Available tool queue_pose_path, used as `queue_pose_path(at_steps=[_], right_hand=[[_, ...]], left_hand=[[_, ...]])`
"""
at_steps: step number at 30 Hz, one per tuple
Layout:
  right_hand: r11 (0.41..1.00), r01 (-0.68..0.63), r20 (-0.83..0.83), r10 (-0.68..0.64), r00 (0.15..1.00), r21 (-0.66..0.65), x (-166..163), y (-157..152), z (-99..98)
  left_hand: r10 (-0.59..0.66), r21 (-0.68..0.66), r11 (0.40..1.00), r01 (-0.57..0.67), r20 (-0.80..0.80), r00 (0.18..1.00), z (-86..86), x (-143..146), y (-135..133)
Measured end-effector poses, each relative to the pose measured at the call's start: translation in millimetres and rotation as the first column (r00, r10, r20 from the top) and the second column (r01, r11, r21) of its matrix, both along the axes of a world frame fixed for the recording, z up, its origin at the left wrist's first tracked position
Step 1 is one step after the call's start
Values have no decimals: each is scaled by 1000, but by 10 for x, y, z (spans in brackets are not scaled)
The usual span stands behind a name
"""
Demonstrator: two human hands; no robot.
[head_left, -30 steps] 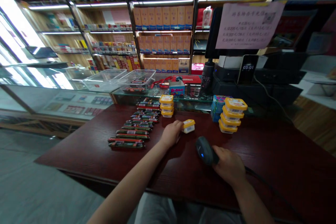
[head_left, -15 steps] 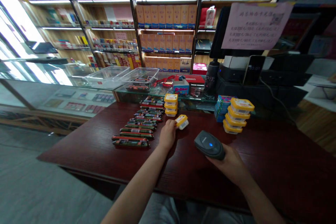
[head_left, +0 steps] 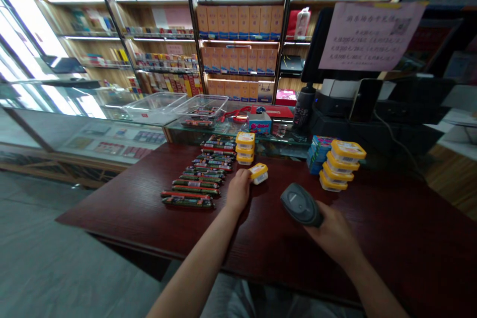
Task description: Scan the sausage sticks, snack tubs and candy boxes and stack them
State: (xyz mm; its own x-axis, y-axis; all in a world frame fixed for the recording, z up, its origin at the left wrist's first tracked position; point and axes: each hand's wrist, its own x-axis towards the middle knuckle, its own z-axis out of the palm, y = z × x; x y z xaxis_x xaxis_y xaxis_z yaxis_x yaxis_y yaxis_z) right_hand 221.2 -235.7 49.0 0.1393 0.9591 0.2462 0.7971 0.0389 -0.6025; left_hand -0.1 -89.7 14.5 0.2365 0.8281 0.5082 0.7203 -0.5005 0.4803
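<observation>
My left hand (head_left: 239, 190) is closed on the near left edge of a small yellow-lidded plastic tub (head_left: 259, 174), which tilts so that a barcode label on its side shows. In my right hand (head_left: 335, 231) is a dark grey barcode scanner (head_left: 301, 204), its head pointing left toward the tub. Just behind the held tub stands a stack of yellow-lidded tubs (head_left: 245, 149). A taller stack of the same tubs (head_left: 343, 165) rises at the right, beside a pile of blue packets (head_left: 317, 154). Several wrapped sausage-like sticks (head_left: 196, 185) lie in a row left of my left hand.
Behind the dark wooden table (head_left: 122, 198) runs a glass counter (head_left: 179, 131) bearing clear plastic bins (head_left: 203, 109) and a small blue box (head_left: 260, 123). A monitor with a pink paper sign (head_left: 368, 35) and a phone (head_left: 367, 99) are at the back right.
The blue light on top of the scanner has gone out. The whole view has shifted slightly; my left hand keeps hold of the tub, and the scanner remains in my right hand.
</observation>
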Motion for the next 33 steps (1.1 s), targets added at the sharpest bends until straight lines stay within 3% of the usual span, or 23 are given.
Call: queue_pose_path(at_steps=[3, 6, 10, 14, 18, 21, 27, 33], right_hand=[[995, 97, 281, -92, 955, -1, 81, 42, -98], [993, 112, 426, -121, 896, 47, 132, 74, -226], [995, 80, 481, -98, 871, 57, 165, 92, -368], [998, 44, 457, -61, 887, 48, 184, 84, -413], [998, -5, 420, -24, 907, 66, 193, 72, -428], [996, 2, 396, -38, 918, 91, 196, 76, -447], [992, 6, 414, -58, 908, 127, 201, 91, -479], [992, -4, 441, -53, 896, 128, 208, 85, -494]], left_hand=[[-22, 32, 999, 22, 8, 1000, 2, -22, 4], [-58, 94, 994, 55, 28, 998, 14, -47, 9], [-110, 226, 971, 82, 112, 988, 125, -84, 27], [-118, 333, 942, 46, 202, 972, 412, -117, 154], [-126, 411, 911, 20, 232, 964, 776, -142, 469], [-112, 413, 911, 14, 215, 970, 937, -185, 783], [-148, 344, 935, 83, 167, 975, 832, -336, 1237], [-164, 344, 931, 122, 98, 982, 802, -348, 1230]])
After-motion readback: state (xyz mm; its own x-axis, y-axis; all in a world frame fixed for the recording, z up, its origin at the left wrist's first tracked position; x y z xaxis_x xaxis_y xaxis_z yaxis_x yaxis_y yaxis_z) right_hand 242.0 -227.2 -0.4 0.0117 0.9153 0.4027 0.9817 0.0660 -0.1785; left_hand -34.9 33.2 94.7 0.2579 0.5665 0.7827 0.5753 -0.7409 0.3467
